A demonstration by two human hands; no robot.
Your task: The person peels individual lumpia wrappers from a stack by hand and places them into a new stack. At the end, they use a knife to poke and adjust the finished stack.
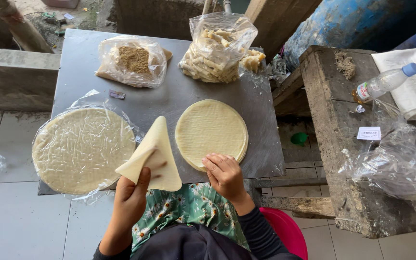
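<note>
**Fingers on the wrappers: one pinched, one pressed**

Fingers of our left hand (130,195) were closed on a folded wrapper (154,156), pinching its lower corner, its point tilted up and away. Our right hand (225,174) lay flat, fingers spread loosely, pressing the near edge of the round wrapper stack (211,132). Left of the pinch sat a plastic-covered stack (82,149). Beyond our fingertips stood two bags on the grey board (169,98).
</note>
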